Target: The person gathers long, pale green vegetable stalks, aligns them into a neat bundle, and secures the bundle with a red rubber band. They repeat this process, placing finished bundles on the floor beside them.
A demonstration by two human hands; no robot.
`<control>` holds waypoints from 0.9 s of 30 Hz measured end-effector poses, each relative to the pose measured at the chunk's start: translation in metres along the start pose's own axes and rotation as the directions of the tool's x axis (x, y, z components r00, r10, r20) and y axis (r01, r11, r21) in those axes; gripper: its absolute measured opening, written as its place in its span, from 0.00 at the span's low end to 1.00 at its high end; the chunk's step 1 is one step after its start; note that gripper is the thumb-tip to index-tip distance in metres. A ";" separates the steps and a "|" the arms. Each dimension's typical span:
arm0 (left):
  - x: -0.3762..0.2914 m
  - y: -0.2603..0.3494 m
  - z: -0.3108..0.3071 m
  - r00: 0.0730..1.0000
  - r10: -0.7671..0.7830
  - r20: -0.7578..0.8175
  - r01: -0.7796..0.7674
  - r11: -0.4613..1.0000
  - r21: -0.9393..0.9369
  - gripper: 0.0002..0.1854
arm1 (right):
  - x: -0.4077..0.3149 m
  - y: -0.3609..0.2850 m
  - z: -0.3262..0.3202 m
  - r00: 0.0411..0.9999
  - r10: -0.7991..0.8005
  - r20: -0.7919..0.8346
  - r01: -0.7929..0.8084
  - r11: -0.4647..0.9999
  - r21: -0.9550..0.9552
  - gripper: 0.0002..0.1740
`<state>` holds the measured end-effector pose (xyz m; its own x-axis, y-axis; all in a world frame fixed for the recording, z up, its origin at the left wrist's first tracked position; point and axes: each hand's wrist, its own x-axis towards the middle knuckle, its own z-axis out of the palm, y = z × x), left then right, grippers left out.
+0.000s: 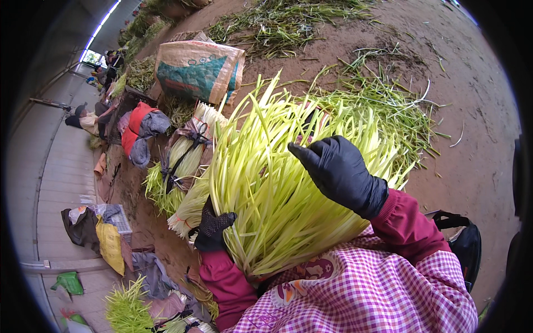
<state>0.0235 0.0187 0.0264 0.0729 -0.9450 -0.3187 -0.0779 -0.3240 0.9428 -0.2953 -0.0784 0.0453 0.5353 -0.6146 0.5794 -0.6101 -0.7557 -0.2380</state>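
A wide, loose mass of yellow-green leafy stalks [275,179] spreads across the lap, over a pink checked apron [358,291]. My left hand [212,224], in a dark dotted glove, grips the left edge of the stalks, its thumb on top and its other fingers hidden beneath. My right hand [341,175], in a black glove, is above the right part of the stalks with the fingers curled and the thumb side pointing left; whether it pinches a leaf cannot be told. Left of the stalks lie pale bundles [185,156], one bound with a dark cloth tie.
A woven sack [200,68] stands beyond the bundles. Cut green leaves [374,104] litter the dirt floor. Left are a red and grey cloth [143,129], a crate [118,218] with a yellow sack [109,245], and a seated person [89,120]. A black bag [464,249] lies right.
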 end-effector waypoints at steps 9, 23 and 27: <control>0.003 0.007 0.009 0.974 0.180 0.140 -0.165 0.980 -0.114 0.37 | 0.026 0.027 0.013 0.997 -0.043 -0.067 0.054 0.982 0.181 0.03; -0.010 -0.019 -0.021 0.995 0.088 -0.038 -0.090 0.995 -0.050 0.39 | -0.028 0.104 -0.016 0.706 0.674 -0.218 -0.405 0.637 0.656 0.15; -0.011 -0.015 -0.017 0.996 0.009 -0.093 -0.006 0.999 0.033 0.39 | -0.044 0.133 -0.025 0.724 0.669 -0.169 -0.570 0.717 0.401 0.14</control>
<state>0.0405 0.0344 0.0177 0.1640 -0.9398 -0.2999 -0.1109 -0.3197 0.9410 -0.4152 -0.1460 0.0077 -0.1199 -0.9121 0.3920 -0.5086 -0.2826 -0.8133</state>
